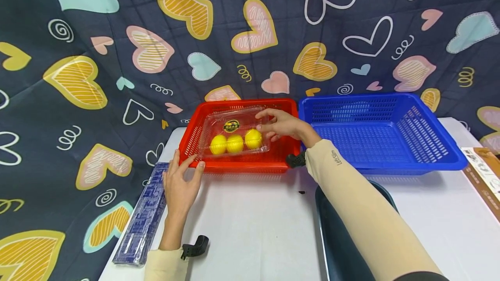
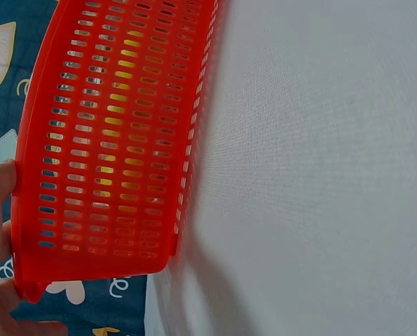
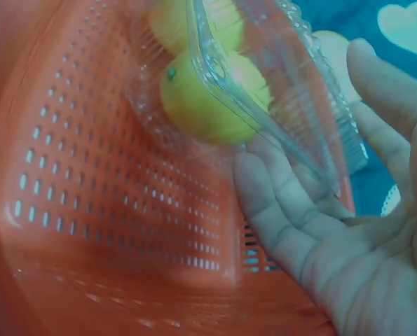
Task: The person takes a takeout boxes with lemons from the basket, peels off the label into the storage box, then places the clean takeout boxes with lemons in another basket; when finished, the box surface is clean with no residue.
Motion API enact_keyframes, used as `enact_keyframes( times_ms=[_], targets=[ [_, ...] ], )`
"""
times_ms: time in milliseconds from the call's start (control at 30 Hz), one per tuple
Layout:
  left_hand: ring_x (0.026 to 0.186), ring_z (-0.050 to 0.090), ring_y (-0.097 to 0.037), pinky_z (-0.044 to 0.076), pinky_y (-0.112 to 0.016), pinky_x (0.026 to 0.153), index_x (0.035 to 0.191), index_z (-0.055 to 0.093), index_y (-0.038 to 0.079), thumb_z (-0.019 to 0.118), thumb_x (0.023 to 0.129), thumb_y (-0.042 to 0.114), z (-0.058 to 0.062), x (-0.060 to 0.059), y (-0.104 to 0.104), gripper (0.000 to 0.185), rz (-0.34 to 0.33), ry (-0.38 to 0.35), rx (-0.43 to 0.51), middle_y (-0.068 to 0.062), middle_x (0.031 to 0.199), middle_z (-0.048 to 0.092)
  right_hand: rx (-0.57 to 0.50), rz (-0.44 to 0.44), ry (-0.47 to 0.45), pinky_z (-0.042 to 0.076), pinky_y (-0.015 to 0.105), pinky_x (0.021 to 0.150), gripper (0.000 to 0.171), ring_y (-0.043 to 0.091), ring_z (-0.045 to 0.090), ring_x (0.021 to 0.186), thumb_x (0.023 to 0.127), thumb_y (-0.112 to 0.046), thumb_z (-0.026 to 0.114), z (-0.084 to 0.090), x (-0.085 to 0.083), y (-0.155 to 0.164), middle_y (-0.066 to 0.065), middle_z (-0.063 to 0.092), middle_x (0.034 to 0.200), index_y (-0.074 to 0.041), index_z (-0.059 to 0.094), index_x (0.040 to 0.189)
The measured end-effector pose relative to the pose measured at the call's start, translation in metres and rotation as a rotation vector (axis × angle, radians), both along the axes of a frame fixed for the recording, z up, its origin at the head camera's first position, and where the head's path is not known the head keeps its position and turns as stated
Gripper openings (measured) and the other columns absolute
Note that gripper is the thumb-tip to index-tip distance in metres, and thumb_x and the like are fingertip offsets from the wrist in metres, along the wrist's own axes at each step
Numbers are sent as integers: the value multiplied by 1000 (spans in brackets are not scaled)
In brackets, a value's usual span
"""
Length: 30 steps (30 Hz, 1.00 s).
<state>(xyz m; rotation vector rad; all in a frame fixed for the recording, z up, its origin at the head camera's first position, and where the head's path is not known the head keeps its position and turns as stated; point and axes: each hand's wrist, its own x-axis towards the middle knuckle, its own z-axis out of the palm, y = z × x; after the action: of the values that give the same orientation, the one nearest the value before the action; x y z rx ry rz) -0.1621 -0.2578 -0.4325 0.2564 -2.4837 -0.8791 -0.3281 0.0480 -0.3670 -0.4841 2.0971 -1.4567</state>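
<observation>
Now right hand (image 1: pixel 282 125) grip loose beside lemon box (image 1: pixel 234 135); left hand (image 1: pixel 180 183) flat against red basket (image 1: pixel 187 142).

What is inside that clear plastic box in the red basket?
Three yellow lemons lie in a row inside the clear clamshell box, which sits in the red basket. A round label covers part of the lid; whatever is beneath the fruit is hidden.

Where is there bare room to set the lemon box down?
The blue basket is bare inside. White table lies open before the red basket, between both arms. Crowded: the red basket, holding the clear box and right hand; left hand on its corner.
</observation>
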Motion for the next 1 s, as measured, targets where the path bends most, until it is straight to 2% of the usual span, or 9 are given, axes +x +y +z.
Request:
enact_keyframes(
  times_ms=[167, 400, 500, 700, 900, 1000],
  targets=[
    [150, 33, -48, 11, -74, 120, 130, 71, 17, 69, 94, 44, 0, -1, 0, 45, -3, -11, 5, -13, 165, 36, -26, -31, 13, 63, 44, 83, 46, 24, 62, 73, 97, -17, 70, 1, 1, 0, 13, 57, 102, -10, 48, 137],
    [150, 31, -50, 11, -75, 120, 130, 71, 18, 68, 94, 45, 3, 0, 1, 45, 1, -35, -7, -14, 165, 35, -61, -37, -21, 63, 47, 80, 57, 27, 64, 71, 98, -12, 66, 3, 1, 2, 17, 56, 109, -14, 45, 151],
    [151, 30, -50, 11, -74, 120, 130, 71, 18, 68, 94, 45, 4, 1, 1, 45, 4, -38, -6, -14, 165, 35, -53, -41, -14, 63, 48, 79, 55, 28, 64, 71, 99, -15, 65, 3, 3, 2, 18, 56, 113, -14, 46, 150],
    [151, 28, -50, 11, -74, 120, 131, 70, 18, 67, 95, 45, 6, 1, 2, 45, 2, -49, -4, -13, 166, 34, -19, -67, 66, 64, 42, 74, 47, 24, 62, 67, 98, -16, 67, 5, 3, 1, 19, 58, 110, -8, 51, 142],
    [151, 29, -51, 11, -74, 120, 131, 70, 18, 68, 94, 45, 6, 2, 2, 46, 4, -44, -7, -13, 166, 34, -6, -77, 146, 63, 35, 69, 50, 21, 62, 65, 98, -12, 67, 8, 5, 3, 19, 61, 105, -15, 55, 146],
    [151, 29, -51, 11, -74, 120, 131, 70, 18, 68, 95, 46, 6, 3, 3, 46, 2, -49, -5, -13, 166, 34, -19, -77, 163, 63, 33, 67, 54, 20, 63, 63, 97, -9, 67, 9, 7, 4, 15, 60, 93, -17, 53, 149]
  ],
)
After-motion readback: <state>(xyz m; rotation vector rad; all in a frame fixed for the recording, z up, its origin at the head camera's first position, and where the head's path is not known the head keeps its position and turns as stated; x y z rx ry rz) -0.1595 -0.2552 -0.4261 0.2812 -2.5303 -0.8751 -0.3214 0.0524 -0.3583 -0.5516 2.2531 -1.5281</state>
